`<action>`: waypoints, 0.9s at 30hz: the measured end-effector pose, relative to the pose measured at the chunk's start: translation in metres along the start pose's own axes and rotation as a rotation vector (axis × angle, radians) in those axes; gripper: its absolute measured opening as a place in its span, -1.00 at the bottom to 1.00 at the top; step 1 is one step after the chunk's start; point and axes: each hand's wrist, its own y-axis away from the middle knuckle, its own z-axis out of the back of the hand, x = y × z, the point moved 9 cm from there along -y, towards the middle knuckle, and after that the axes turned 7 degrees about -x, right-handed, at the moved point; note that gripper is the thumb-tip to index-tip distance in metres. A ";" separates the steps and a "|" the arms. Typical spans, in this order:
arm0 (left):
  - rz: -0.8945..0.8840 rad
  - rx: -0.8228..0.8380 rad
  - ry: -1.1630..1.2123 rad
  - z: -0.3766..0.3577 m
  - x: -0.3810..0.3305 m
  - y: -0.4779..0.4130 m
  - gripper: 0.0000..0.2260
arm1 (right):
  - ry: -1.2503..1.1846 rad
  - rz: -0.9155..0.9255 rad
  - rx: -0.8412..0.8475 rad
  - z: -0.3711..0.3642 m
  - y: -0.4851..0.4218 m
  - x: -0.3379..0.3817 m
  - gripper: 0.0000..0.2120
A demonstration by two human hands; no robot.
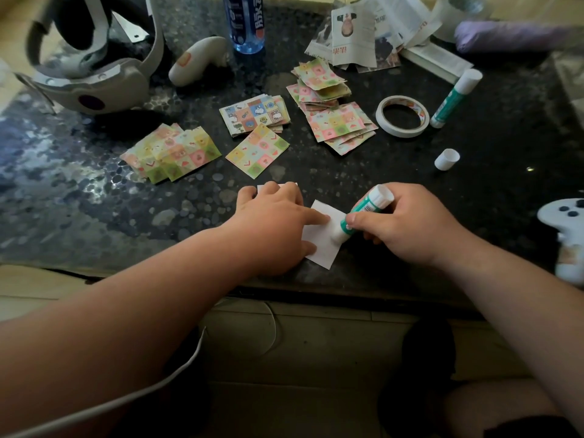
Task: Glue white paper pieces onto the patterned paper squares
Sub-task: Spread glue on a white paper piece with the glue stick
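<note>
On the dark table [79,191], five groups of patterned paper squares [257,150] are lying across mid-frame. At lower centre your left hand [278,222] is pressing flat fingers on one white paper piece [322,248] — your right hand [407,226] is gripping one glue stick [363,210], tip on that paper. A second glue stick [455,99] is lying upper right, one cap [446,159] below it.
</note>
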 end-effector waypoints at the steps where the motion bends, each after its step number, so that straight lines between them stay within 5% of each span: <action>1: 0.001 0.002 0.002 0.000 0.000 0.000 -0.54 | 0.007 0.006 -0.019 0.001 -0.001 0.000 -0.84; 6: 0.006 0.009 0.008 0.001 -0.001 0.001 -0.54 | -0.125 -0.066 -0.152 0.013 -0.003 -0.006 -0.86; 13: 0.013 0.013 0.010 0.001 0.000 0.000 -0.53 | 0.061 0.036 0.050 -0.005 0.006 0.009 -0.82; 19: 0.010 0.008 0.016 0.001 0.000 0.001 -0.54 | -0.011 -0.007 -0.139 0.014 -0.001 0.004 -0.83; 27: 0.018 0.030 0.017 0.001 0.000 0.001 -0.55 | 0.122 0.068 0.081 -0.009 0.008 0.016 -0.81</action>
